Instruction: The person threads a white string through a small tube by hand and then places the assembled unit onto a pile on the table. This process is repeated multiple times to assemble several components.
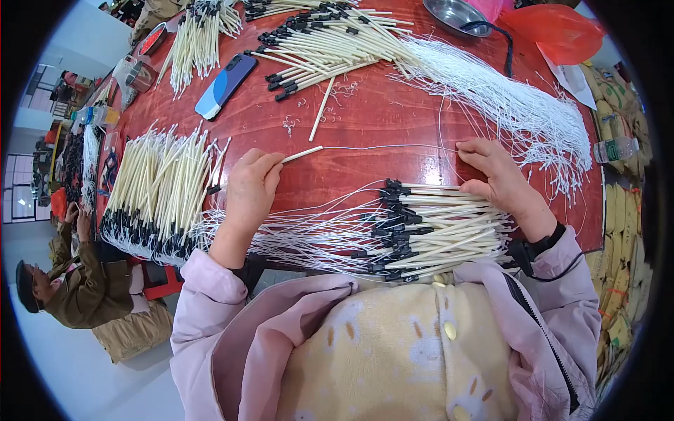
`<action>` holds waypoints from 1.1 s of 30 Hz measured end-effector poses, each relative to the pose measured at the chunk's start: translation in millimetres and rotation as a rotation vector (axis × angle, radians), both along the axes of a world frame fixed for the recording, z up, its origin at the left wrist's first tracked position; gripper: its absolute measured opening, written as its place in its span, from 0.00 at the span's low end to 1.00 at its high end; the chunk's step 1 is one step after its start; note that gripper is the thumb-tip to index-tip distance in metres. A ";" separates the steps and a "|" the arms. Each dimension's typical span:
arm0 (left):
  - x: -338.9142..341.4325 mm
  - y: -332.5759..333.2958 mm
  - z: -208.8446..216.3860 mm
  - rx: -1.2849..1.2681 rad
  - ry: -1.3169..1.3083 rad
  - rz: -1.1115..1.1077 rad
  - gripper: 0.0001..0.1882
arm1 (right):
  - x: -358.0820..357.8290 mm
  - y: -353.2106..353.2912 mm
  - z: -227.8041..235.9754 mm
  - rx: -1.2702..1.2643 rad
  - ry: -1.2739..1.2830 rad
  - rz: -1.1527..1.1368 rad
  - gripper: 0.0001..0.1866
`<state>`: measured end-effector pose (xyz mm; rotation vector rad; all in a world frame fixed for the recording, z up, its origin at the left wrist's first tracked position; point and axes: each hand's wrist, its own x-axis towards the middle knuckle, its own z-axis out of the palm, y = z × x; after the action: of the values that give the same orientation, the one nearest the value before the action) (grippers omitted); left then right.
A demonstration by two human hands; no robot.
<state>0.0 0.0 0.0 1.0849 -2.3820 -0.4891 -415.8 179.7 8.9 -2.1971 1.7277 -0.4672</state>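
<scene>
Between the thumb and fingers of my left hand [251,181] is a thin cream-coloured stick [303,154], pointing right. A white string [386,146] runs from its tip, nearly straight, across to my right hand [495,172]. There the string meets the upper fingertips, which look pressed together on it, while the thumb is apart below. Under my hands lies a bundle of cream sticks [449,231] with black clips at their left ends and white strings trailing left. Another bundle of sticks [158,182] lies beside my left hand, black ends toward me. One loose stick [322,109] lies beyond my hands.
More black-ended sticks [330,45] are heaped at the back of the red table [270,126], next to a long white string bundle [505,98]. A blue phone [226,85], metal bowl [456,15], red plastic bag [554,31] and plastic bottle [616,149] surround them. Another person [77,274] works at left.
</scene>
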 end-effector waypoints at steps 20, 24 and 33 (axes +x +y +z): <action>-4.1 -4.7 -0.4 -0.023 0.016 0.008 0.07 | 3.3 -4.3 5.2 0.021 0.032 -0.004 0.36; -6.9 -8.8 -0.9 -0.028 0.006 0.011 0.07 | 5.2 -5.6 7.3 0.024 0.030 -0.010 0.35; -8.1 -14.9 2.2 -0.001 -0.021 -0.093 0.08 | 7.8 -6.9 8.3 0.014 0.031 -0.022 0.31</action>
<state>-8.1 -14.9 2.2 0.9867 -2.4587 -0.5105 -408.0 172.8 17.2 -2.1891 1.7672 -0.4275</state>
